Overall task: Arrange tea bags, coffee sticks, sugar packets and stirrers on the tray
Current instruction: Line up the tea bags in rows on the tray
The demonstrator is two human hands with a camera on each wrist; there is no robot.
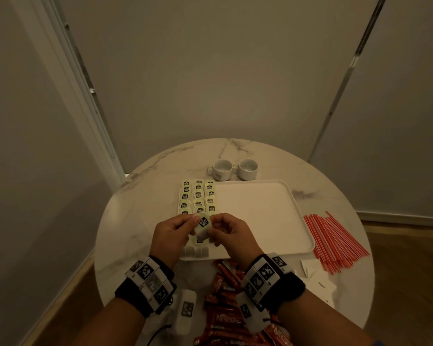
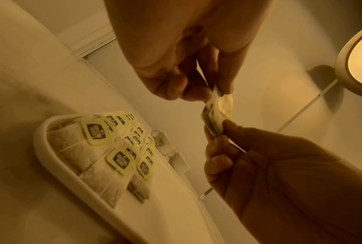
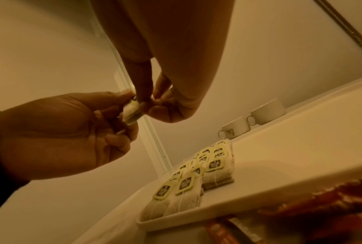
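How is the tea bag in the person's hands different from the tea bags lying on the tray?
The held tea bag is up in the air, pinched between the left hand and the right hand; the tray tea bags lie flat on the white tray. The held tea bag is alone and tilted; the tray tea bags sit in overlapping rows at the tray's left side. Both carry the same pale tag with a dark logo.

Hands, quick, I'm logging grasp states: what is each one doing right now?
Left hand: pinching the tea bag held above the tray.
Right hand: pinching the same tea bag from the other side.
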